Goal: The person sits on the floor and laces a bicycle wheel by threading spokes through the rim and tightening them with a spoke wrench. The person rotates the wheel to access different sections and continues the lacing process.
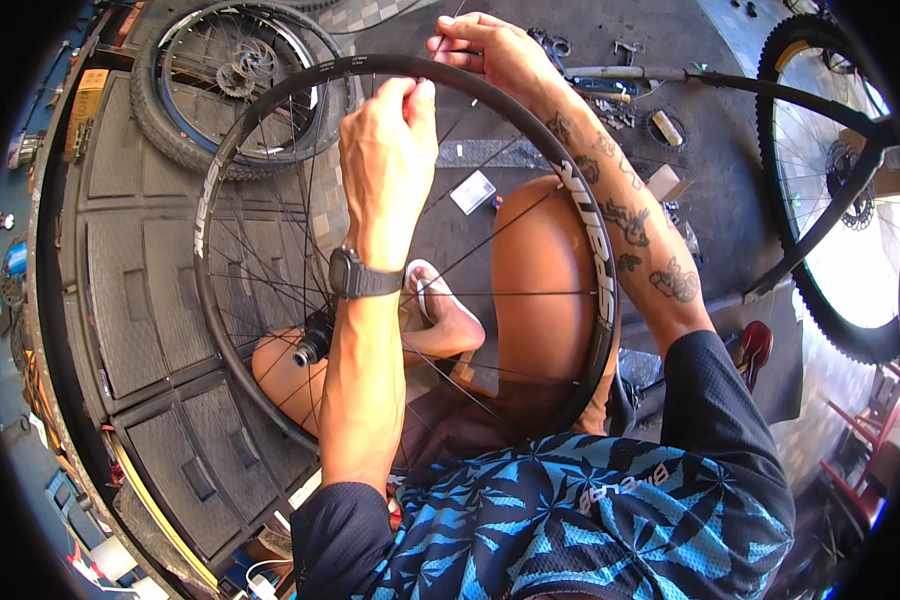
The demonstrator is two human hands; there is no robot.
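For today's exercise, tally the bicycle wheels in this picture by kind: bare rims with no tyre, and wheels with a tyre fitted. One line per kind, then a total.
Bare black spoked rim with no tyre, touched by left hand and right hand: 1
Wheels with black knobbly tyres, one top left, one at right: 2
Total: 3

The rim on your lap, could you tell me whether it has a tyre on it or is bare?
Bare. The rim shows only its black edge all round, and both hands pinch its top edge.

One head-worn fisheye view looks steeply down, close over the lap.
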